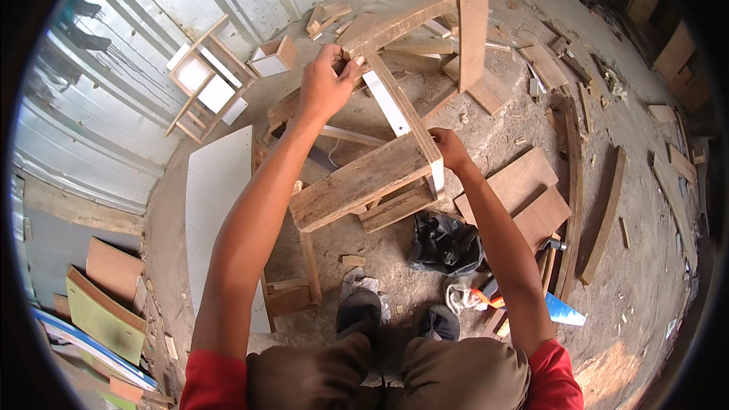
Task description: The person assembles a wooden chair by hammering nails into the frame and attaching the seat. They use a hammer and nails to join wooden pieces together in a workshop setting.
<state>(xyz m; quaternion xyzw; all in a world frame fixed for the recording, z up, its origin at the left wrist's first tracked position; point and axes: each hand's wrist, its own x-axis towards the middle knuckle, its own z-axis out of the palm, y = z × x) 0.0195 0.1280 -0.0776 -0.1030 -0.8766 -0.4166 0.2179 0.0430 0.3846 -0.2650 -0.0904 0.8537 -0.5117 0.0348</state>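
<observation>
- An open, angular frame of brown wooden boards (403, 108) is in front of the person, ahead of the feet, spanning the space between the 2 bare hands.
- The left hand (329, 82) grasps the frame at its upper left corner, thumb and fingers pinching the joint.
- The right hand (449, 150) is curled around the edge of the frame's long slat, near its lower end; the fingertips are hidden behind the wood.
- A flat white strip (386, 102) shows just left of that slat; whether it is attached cannot be told.
- A crumpled black plastic bag (446, 247) lies on the ground, below the right hand in view.
- A handsaw with a blue blade and an orange handle (566, 312) lies beyond the right forearm.
- 2 brown rectangular wooden boards (516, 180) lie overlapping, right of the bag.
- A long, flat white panel (219, 220) lies left of the left forearm.
- A small, pale wooden framework (199, 99) stands near the corrugated metal wall (144, 68).
</observation>
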